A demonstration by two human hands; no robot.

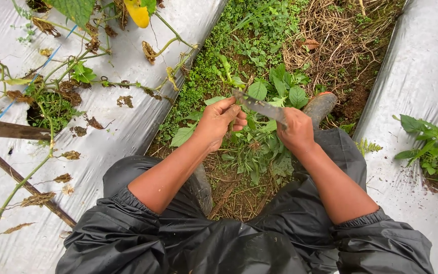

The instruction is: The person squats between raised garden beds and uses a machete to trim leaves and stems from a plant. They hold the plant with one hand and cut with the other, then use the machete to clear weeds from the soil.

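My right hand [296,131] is closed around the handle of a knife with a dull grey blade [259,105] that points up and to the left. My left hand [220,122] has its fingers curled around green weed stems just beside the blade's tip. Below both hands a leafy green weed clump [257,148] grows out of the furrow between my knees. Black waterproof trousers [214,238] and pushed-up sleeves fill the bottom of the view.
Silver plastic mulch [128,127] covers the raised bed on the left, with a dried vine and wooden sticks [11,130]. Another mulched bed [422,81] on the right holds a small green plant [432,147]. A rubber boot toe [320,105] rests among weeds and straw.
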